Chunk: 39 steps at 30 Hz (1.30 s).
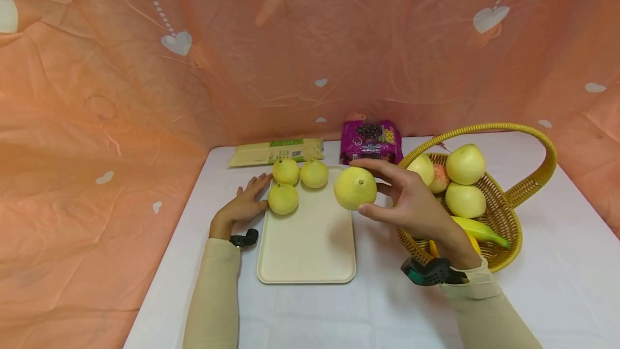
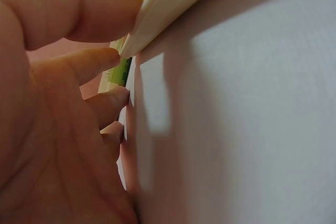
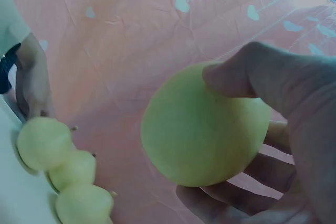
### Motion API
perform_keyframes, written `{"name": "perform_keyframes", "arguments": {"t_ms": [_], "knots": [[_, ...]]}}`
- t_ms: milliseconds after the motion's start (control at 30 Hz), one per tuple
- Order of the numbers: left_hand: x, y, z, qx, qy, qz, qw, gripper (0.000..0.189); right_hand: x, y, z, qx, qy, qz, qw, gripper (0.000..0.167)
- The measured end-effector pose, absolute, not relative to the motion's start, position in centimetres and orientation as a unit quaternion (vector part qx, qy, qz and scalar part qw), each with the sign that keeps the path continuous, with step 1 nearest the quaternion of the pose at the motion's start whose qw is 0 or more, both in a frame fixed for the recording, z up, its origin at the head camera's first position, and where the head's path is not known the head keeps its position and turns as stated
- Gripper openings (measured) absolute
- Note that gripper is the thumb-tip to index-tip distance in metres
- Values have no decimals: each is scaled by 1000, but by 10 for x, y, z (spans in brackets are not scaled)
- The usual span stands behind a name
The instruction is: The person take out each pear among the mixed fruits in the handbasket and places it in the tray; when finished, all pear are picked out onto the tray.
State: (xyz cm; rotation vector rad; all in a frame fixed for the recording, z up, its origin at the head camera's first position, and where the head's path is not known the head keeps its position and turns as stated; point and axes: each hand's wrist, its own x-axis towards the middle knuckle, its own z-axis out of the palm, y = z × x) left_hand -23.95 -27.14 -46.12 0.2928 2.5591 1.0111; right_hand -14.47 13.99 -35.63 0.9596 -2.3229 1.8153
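My right hand (image 1: 411,198) grips a round yellow pear (image 1: 355,188) between thumb and fingers, above the right side of a cream tray (image 1: 310,252). In the right wrist view, the thumb lies over the held pear (image 3: 199,129) and the fingers curl beneath it. Three more pears sit at the tray's far left, one of them (image 1: 283,199) nearer the front. Beside them, my left hand (image 1: 244,203) rests at the tray's left edge, fingers extended. The left wrist view shows that thumb and forefinger touching the tray's rim (image 2: 157,14).
A wicker basket (image 1: 513,220) with a tall handle stands on the right, holding pears, a reddish fruit (image 1: 438,179) and a banana (image 1: 479,230). Behind the tray lie a flat beige packet (image 1: 276,152) and a purple packet (image 1: 370,141). A heart-patterned cloth (image 1: 310,42) hangs behind the table.
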Motion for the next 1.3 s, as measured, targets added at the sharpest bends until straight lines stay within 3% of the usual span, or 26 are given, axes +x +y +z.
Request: {"name": "perform_keyframes", "arguments": {"t_ms": [533, 1300], "knots": [[-238, -270, -461, 99, 908, 360, 190, 83, -176, 88, -382, 280, -739, 611, -38, 70], [-240, -271, -459, 107, 913, 349, 184, 83, -206, 48, -457, 198, -762, 613, -58, 70]]}}
